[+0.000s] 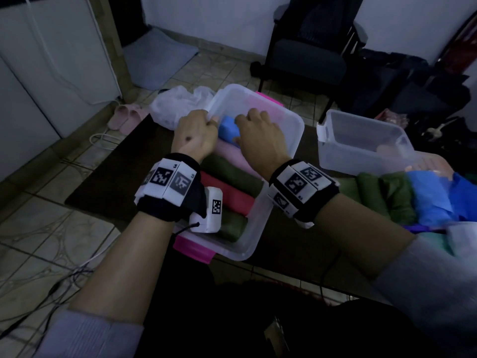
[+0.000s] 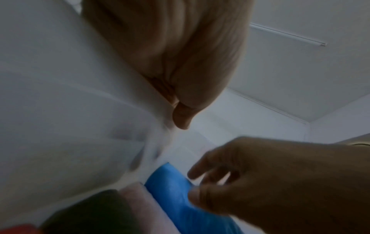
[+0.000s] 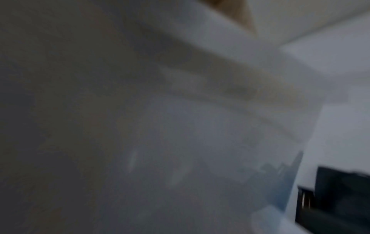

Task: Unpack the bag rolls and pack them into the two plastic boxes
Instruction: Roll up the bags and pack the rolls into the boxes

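A clear plastic box (image 1: pixel 289 148) with pink latches stands in the middle of the dark table. Packed side by side in it are a green roll (image 1: pixel 232 226), a red roll (image 1: pixel 227 195), another green roll (image 1: pixel 232 174) and a pink roll (image 1: pixel 232 156). Behind the pink one lies a blue roll (image 1: pixel 227 127). My right hand (image 1: pixel 258 135) curls over the blue roll (image 2: pixel 172 190), its thumb on the near side. My left hand (image 1: pixel 197 133) grips the box's left rim (image 2: pixel 80 110). The second clear box (image 1: pixel 335 151) stands at the right. The right wrist view is a blur.
Loose green rolls (image 1: pixel 382 195) and blue rolls (image 1: pixel 433 195) lie on the table at the right. A crumpled white plastic bag (image 1: pixel 173 104) lies behind the near box. A dark chair (image 1: pixel 309 52) stands beyond the table. Pink slippers (image 1: pixel 124 115) and cables lie on the tiled floor at the left.
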